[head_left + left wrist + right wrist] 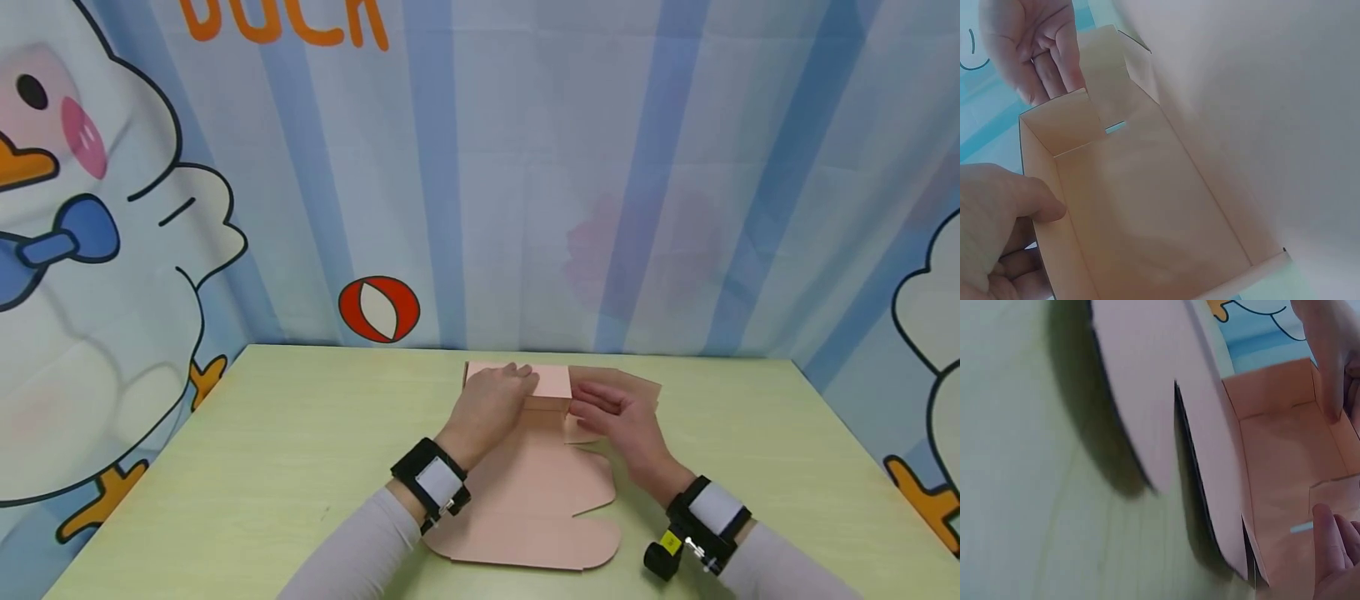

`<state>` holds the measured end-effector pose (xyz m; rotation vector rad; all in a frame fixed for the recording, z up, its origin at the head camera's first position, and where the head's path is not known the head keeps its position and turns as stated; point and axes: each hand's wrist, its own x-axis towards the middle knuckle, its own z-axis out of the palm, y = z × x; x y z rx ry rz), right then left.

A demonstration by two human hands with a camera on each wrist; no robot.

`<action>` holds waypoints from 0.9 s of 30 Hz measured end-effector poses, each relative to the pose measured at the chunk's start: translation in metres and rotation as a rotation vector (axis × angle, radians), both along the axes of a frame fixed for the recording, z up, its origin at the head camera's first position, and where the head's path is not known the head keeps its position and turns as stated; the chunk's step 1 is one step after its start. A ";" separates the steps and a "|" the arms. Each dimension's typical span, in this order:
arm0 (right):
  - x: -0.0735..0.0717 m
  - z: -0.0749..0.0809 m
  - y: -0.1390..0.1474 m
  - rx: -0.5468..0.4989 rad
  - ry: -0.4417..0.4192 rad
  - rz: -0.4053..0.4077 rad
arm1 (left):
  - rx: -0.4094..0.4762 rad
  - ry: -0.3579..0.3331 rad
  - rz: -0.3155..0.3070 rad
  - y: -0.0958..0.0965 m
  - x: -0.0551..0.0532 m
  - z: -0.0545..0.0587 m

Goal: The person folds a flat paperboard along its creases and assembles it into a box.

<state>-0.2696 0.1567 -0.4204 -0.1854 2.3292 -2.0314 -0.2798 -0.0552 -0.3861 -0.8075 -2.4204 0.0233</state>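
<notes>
A partly folded pink cardboard box (525, 487) lies on the table, its wide lid panel spread toward me. My left hand (491, 408) grips the box's far wall. In the left wrist view its thumb is inside that wall (1047, 162) and its fingers are outside. My right hand (622, 425) is at the box's right end, its fingers fairly straight. They touch a small corner flap (1338, 495) that stands folded in across that end. Beyond this flap an unfolded end panel (618, 382) sticks out to the right. A narrow slot (1115, 127) shows in the floor near the flap.
The pale yellow-green table (315, 467) extends around the box, and its back edge runs close behind it. Behind hangs a striped blue curtain (517, 175) with a printed duck and ball. The lid's rounded side flaps (596, 479) lie spread on the right.
</notes>
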 end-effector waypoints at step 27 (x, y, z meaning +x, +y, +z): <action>-0.001 -0.013 0.020 0.531 0.102 -0.045 | 0.011 0.004 -0.004 -0.005 0.002 0.000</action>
